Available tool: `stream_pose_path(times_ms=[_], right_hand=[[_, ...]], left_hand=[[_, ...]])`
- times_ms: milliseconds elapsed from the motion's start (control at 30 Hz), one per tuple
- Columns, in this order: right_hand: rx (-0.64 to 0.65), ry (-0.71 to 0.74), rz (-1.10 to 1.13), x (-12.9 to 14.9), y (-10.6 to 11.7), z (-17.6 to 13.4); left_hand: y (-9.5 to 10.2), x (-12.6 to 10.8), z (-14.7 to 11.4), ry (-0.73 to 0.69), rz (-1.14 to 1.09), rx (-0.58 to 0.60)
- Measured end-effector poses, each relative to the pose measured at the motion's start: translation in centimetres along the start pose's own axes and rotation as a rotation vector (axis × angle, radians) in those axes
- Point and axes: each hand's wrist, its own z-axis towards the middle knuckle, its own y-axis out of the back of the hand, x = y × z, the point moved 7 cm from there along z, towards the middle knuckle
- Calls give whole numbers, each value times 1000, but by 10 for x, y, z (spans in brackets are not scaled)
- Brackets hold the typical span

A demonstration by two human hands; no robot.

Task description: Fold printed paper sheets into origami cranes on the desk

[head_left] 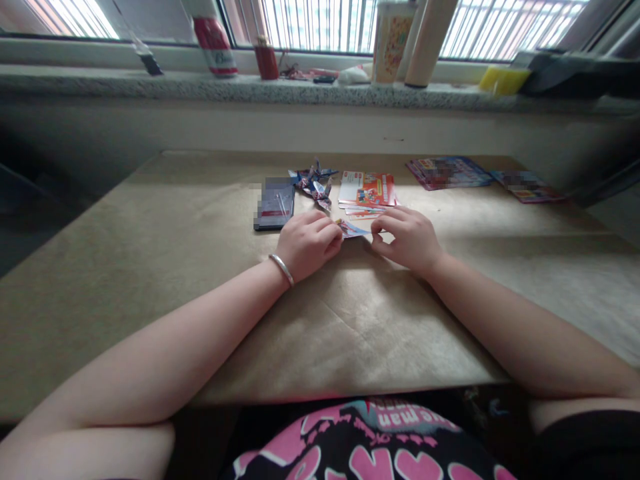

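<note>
Paper (353, 230) between both hands (311, 241)

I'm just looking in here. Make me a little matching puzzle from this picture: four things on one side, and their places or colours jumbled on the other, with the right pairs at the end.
Things
1. Bracelet
2. Small paper
3. Can
4. Shirt

Places or colours
A. Standing on the windowsill
B. Black with pink print
C. Between the left hand and the right hand
D. Around the left wrist

Right pairs: 1-D, 2-C, 3-A, 4-B
</note>
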Motion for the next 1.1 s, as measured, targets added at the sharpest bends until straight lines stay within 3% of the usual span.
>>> stream_pose_path(times_ms=[233, 467, 700, 800, 900, 1100], right_hand=[[-6, -15, 24, -16, 5, -3], [-23, 77, 59, -30, 13, -4], [-84, -42, 119, -46, 17, -8], [-128, -62, 172, -40, 17, -8], [-82, 6, 212, -21, 11, -4], [-5, 84, 40, 13, -3, 2]], left_hand=[[2, 6, -4, 15, 15, -7], [0, 9, -6, 36, 11, 5], [-1, 12, -8, 45, -9, -6], [-3, 12, -7, 36, 4, -13], [-6, 10, -5, 12, 16, -21], [-10, 6, -1, -36, 9, -24]])
